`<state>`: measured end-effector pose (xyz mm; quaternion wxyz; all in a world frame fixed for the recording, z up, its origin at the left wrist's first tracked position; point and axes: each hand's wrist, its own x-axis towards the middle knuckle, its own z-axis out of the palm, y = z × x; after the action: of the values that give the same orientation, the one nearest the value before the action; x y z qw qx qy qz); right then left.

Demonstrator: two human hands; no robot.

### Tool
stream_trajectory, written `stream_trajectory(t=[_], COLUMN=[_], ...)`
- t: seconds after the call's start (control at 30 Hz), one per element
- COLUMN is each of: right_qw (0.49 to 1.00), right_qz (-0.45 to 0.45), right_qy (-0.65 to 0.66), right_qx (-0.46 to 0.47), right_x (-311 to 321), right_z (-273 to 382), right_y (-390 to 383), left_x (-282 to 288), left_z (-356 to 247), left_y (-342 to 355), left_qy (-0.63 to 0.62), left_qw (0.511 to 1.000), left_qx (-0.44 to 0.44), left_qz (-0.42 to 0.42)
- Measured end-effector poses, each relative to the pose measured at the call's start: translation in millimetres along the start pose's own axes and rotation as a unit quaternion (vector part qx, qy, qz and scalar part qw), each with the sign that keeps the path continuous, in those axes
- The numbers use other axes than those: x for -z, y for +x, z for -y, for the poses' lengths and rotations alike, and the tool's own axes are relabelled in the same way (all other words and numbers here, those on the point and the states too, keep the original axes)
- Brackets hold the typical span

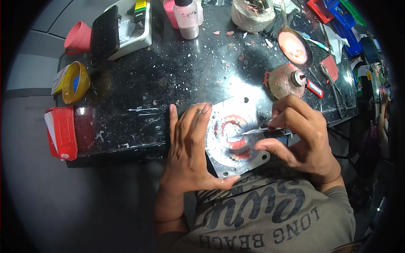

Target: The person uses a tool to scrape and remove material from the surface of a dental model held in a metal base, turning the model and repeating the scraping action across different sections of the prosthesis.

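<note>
A grey metal plate, like half of a dental flask (254,109), lies tilted at the table's near edge, close to my body. White plaster fills its middle, with curved pink wax pieces (239,144) set in it. My left hand (185,149) grips the plate's left side, fingers along the far left edge and thumb at the near corner. Held in my right hand (307,137) is a slim metal carving knife (253,131), its blade over the plaster between the pink pieces. Glare and blur hide whether the tip touches. My right thumb reaches over the plate's right side.
A round burner (280,82) and red lighter (314,89) stand beyond my right hand. Farther back are a pan with pink wax (291,45), a plaster-crusted pot (252,19) and a bottle (187,23). A yellow bowl (84,82) and red box (67,130) sit left.
</note>
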<state>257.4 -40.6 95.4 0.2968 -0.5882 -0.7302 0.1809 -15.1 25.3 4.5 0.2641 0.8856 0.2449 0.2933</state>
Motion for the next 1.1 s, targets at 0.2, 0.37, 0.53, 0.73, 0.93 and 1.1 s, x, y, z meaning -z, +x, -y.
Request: stream_trajectory(t=[0.2, 0.37, 0.53, 0.73, 0.93, 1.1], right_qw=[1.000, 0.999, 0.999, 0.999, 0.999, 1.000], right_qz=[0.012, 0.011, 0.004, 0.014, -0.001, -0.003], right_qy=[0.022, 0.017, 0.003, 0.024, 0.031, -0.001], right_qx=[-0.012, -0.038, -0.047, -0.032, -0.020, -0.001], right_x=[7.5, 5.8, 6.0, 4.9, -0.4, -4.6], right_z=[-4.7, -7.6, -8.9, -9.7, -14.5, -20.5], right_y=[-13.2, -24.9, -26.4, -22.7, -22.9, -23.6], left_x=[-22.8, -38.3, -41.0, -42.2, -17.0, 17.7], left_z=[-31.9, -48.3, -61.1, -59.8, -43.1, -4.0], left_y=[-8.7, -9.2, -7.2, -7.5, -3.7, -3.1], left_qy=[0.113, 0.134, 0.183, 0.196, 0.158, 0.108], left_qw=[0.984, 0.973, 0.959, 0.956, 0.972, 0.993], left_qx=[0.110, 0.156, 0.187, 0.192, 0.161, 0.048], left_qz=[-0.076, -0.102, -0.114, -0.108, -0.064, 0.001])
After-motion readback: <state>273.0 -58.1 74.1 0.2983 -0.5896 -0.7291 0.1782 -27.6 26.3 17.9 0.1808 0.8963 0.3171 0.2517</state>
